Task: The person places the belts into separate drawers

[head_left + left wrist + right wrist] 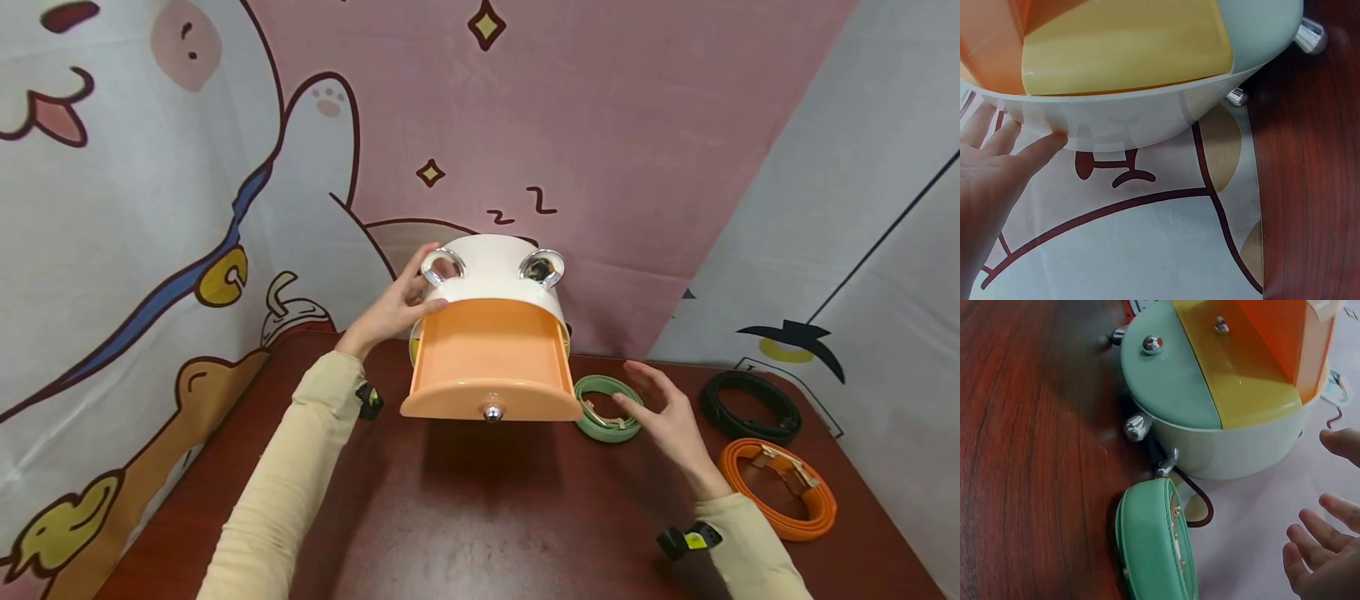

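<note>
Head view: at lower right, my right hand [671, 421] hung empty, fingers spread, near the green belt [611, 432]. At centre the orange drawer [489, 354] jutted from the white cabinet [491, 267], which my left hand [396, 308] touched with nearly straight fingers; perhaps front-heavy, it could have tipped had they slipped.

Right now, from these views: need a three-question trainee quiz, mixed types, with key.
1. Multiple choice: which drawer of the white cabinet is pulled out?
A) green
B) yellow
C) orange

2. True or false: the left hand touches the side of the white cabinet.

3. Count: how many coiled belts lie on the table?

Key:
1. C. The orange drawer is out; green and yellow are closed.
2. True. The left wrist view shows fingertips against its wall.
3. Three: green belt, black belt, orange belt.
</note>
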Demonstrator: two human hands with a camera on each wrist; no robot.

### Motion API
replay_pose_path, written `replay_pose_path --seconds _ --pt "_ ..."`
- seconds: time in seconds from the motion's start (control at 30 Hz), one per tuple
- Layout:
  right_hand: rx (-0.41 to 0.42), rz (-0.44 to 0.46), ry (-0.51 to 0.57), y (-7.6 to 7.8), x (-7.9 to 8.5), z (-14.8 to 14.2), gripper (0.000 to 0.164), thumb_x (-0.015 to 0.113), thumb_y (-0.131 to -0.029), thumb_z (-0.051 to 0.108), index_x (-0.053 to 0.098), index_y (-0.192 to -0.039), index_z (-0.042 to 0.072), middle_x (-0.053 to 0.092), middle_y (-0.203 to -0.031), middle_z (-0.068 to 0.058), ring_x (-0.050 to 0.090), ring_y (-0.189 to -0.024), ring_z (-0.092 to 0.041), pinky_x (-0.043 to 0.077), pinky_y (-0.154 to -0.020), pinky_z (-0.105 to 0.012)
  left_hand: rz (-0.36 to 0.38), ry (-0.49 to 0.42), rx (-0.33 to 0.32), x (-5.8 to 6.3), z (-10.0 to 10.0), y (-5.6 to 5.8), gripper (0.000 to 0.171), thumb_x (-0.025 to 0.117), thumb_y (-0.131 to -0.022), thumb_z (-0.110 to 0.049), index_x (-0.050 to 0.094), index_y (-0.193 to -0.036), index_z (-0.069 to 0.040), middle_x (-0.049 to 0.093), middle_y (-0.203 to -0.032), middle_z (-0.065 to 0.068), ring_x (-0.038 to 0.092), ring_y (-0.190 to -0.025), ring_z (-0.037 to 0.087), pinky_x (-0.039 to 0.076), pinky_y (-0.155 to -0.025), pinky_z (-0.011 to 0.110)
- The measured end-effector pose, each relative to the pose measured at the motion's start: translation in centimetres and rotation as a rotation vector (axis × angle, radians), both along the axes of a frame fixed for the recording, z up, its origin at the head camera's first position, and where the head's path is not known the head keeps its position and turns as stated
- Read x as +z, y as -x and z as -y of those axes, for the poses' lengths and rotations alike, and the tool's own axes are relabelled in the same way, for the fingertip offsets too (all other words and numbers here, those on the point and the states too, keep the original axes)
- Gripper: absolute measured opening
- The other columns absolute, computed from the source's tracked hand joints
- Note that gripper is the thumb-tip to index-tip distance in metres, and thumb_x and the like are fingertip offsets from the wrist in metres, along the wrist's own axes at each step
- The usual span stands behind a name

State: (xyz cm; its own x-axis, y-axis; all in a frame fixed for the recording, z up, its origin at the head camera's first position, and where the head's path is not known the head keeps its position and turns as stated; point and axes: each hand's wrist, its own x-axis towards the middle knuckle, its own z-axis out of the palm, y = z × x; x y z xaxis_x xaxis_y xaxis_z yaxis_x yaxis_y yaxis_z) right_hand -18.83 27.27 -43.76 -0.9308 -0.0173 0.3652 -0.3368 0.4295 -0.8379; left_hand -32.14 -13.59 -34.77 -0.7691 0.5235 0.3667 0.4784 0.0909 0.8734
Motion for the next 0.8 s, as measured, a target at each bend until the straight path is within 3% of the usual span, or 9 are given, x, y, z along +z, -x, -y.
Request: replay_pose_path --seconds 0.07,0.23,0.47,0.8 --pt "-0.001 0.041 0.011 0.2 -0.2 -0.4 0.055 0.069 -0.092 0.018 0.047 -0.141 0.006 0.050 -0.139 -0.017 0.045 -0.128 -0.031 0.041 -0.094 -0.020 -0.004 -0.005 0.000 0.0 0.0 0.0 0.081 0.060 -0.094 0.000 0.012 -0.155 -0.024 0.052 -0.134 0.023 0.059 -0.101 0.035 0.053 -0.080 0.037" --pt "-0.005 0.100 0.028 0.4 -0.6 -1.0 0.057 0.068 -0.093 0.022 0.044 -0.143 0.007 0.047 -0.141 -0.018 0.042 -0.129 -0.034 0.041 -0.091 -0.018 0.003 -0.018 -0.004 0.0 -0.1 -0.1 0.081 0.059 -0.094 0.001 0.011 -0.155 -0.021 0.051 -0.134 0.024 0.059 -0.103 0.034 0.053 -0.081 0.036" --pt "-0.017 0.110 0.035 0.6 -1.2 -1.5 0.058 0.068 -0.093 0.022 0.044 -0.144 0.007 0.047 -0.142 -0.016 0.042 -0.130 -0.032 0.040 -0.090 -0.015 0.007 -0.024 -0.001 0.1 -0.2 -0.1 0.081 0.060 -0.094 0.002 0.014 -0.155 -0.026 0.051 -0.133 0.024 0.059 -0.102 0.034 0.053 -0.082 0.037" --pt "-0.027 0.101 0.064 1.0 -2.9 -1.8 0.058 0.068 -0.093 0.023 0.045 -0.144 0.008 0.047 -0.143 -0.015 0.040 -0.131 -0.031 0.039 -0.092 -0.016 -0.001 -0.029 -0.006 0.2 -0.2 -0.4 0.082 0.060 -0.094 0.003 0.013 -0.155 -0.023 0.052 -0.131 0.024 0.059 -0.101 0.031 0.053 -0.081 0.035"
